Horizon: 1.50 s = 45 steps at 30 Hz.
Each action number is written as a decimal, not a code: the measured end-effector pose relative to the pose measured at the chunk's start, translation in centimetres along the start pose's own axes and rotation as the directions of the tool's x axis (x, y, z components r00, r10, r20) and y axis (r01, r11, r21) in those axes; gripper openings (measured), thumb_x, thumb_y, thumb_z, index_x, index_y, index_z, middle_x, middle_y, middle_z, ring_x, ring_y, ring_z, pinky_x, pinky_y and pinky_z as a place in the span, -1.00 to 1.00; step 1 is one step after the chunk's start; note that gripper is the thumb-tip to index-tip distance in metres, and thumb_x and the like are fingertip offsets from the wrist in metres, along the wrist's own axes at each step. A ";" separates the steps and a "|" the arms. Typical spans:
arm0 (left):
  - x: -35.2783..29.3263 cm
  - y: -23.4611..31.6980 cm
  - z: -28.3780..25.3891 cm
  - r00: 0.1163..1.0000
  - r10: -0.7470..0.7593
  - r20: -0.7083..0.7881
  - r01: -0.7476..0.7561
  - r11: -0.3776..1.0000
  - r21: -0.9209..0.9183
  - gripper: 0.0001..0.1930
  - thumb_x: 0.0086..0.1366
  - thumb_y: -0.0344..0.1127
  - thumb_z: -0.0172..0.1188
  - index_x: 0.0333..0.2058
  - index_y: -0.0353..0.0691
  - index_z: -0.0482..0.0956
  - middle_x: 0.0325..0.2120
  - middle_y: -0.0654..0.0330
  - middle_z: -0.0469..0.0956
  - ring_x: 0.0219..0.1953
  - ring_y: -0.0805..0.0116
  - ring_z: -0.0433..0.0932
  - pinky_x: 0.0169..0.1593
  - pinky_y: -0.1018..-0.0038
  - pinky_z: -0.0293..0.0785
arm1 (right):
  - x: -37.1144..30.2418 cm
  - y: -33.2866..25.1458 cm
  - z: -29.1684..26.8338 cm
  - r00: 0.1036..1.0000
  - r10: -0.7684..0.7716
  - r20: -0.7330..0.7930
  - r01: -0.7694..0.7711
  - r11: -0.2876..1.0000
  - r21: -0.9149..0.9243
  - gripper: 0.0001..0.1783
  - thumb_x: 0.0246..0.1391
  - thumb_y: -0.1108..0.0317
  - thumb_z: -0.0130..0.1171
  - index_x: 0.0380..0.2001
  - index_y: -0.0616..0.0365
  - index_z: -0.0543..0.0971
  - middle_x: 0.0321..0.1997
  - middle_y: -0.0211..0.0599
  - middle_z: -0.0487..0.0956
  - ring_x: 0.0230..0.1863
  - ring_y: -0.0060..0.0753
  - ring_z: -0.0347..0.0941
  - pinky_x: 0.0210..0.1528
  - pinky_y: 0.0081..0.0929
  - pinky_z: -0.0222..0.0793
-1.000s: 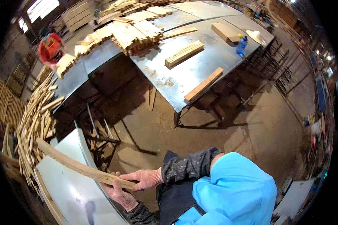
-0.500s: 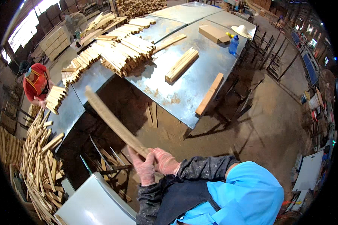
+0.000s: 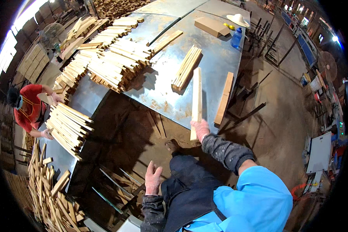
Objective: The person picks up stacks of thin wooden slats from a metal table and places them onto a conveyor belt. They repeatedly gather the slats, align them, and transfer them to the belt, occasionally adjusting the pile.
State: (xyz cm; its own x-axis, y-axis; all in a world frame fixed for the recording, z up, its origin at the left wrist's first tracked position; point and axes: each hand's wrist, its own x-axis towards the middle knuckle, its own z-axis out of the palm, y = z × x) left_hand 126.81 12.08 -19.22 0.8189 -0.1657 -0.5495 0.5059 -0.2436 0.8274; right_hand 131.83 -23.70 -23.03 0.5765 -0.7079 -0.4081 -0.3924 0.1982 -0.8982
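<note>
My right hand (image 3: pixel 200 129), in a pinkish work glove, is closed around the near end of a pale wooden strip (image 3: pixel 197 92). The strip points away from me over the metal table (image 3: pixel 162 91); whether it touches the top I cannot tell. To its left lies a small bundle of similar strips (image 3: pixel 186 69), and to its right a thicker reddish-brown wooden bar (image 3: pixel 224 98) along the table edge. My left hand (image 3: pixel 153 179), gloved too, is raised in front of my body with fingers apart and nothing in it.
Large rows of stacked strips (image 3: pixel 118 62) cover the table's left side. A co-worker in red (image 3: pixel 31 104) holds a fan of strips (image 3: pixel 69 127) at the left. Loose strips (image 3: pixel 54 193) lie heaped below. A cardboard box (image 3: pixel 208 26), blue bottle (image 3: pixel 236 38) and straw hat (image 3: pixel 238 20) stand farther back.
The wooden strip has swung from the left over to the table at the right in my right hand. My left hand has come off it. The co-worker's strips have moved nearer over the table.
</note>
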 end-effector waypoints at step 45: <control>34.1 7.0 -46.4 0.556 0.023 -0.831 0.046 0.997 0.058 -0.36 0.49 -0.12 0.27 0.39 -0.41 0.44 0.34 -0.16 0.50 0.37 -0.03 0.47 0.46 0.24 0.32 | 10.1 -11.8 57.7 0.562 -0.166 0.810 0.705 0.609 -0.364 -0.21 0.30 0.05 0.31 0.44 0.30 0.41 0.44 0.14 0.51 0.45 -0.02 0.46 0.47 -0.28 0.33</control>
State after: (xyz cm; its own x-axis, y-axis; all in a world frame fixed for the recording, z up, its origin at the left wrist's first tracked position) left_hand 170.84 49.06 -26.74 0.6920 0.6965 -0.1900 0.5262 -0.3064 0.7933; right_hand 183.63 5.94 -26.03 0.9699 0.1188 -0.2125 -0.0932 -0.6251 -0.7750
